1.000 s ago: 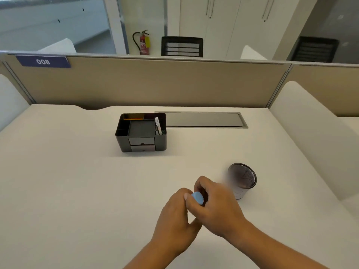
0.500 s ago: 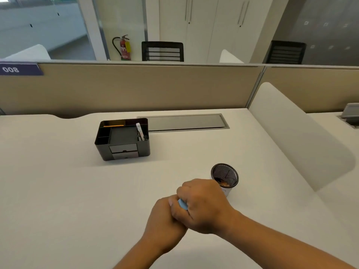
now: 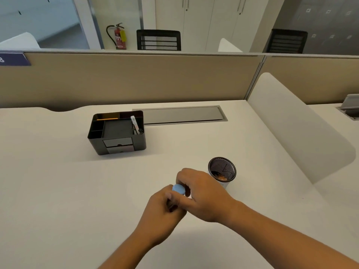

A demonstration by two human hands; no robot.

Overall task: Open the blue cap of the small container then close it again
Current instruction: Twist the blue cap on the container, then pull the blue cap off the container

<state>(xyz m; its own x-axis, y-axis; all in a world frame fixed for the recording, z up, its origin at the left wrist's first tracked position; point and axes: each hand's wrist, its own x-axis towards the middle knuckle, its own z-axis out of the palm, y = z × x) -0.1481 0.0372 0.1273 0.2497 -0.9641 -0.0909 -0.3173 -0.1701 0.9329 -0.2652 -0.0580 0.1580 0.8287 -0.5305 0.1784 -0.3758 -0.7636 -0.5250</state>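
Observation:
Both hands meet above the white desk, near its front middle. My left hand (image 3: pixel 162 212) is wrapped around the small container, whose body is almost fully hidden inside the fist; only a dark sliver (image 3: pixel 171 205) shows. The round blue cap (image 3: pixel 178 189) sticks out at the top of that fist. My right hand (image 3: pixel 202 193) comes from the right with its fingertips pinched on the cap's rim. Whether the cap is seated on the container or lifted off it cannot be told.
A black mesh cup (image 3: pixel 222 171) stands just right of my right hand, something orange at its bottom. A black desk organiser (image 3: pixel 116 133) with pens sits further back left. A grey cable hatch (image 3: pixel 182 115) lies at the back, and a white divider (image 3: pixel 299 129) borders the right.
The head camera has swung, shifting the scene. The blue cap, nearly covered by my right hand half a second ago, now shows more fully; both hands stay together on the container.

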